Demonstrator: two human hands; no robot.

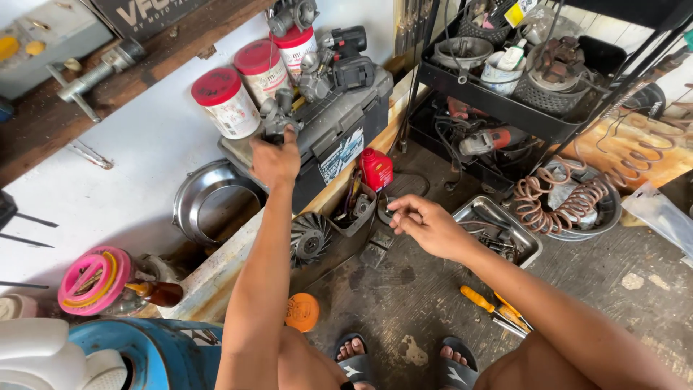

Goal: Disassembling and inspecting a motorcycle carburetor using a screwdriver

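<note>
A stained grey concrete floor (pixel 404 303) meets a white wall, with a black wire shelf rack (pixel 505 108) at the far right. Three red-lidded white tubs (pixel 227 101) stand along the far edge of a grey plastic toolbox (pixel 339 126). The left hand (pixel 275 162) has its fingers clasped around a grey metal carburettor (pixel 278 114) at the toolbox's left corner. The right hand (pixel 426 224) pinches a small dark part (pixel 390 211) above the floor.
</note>
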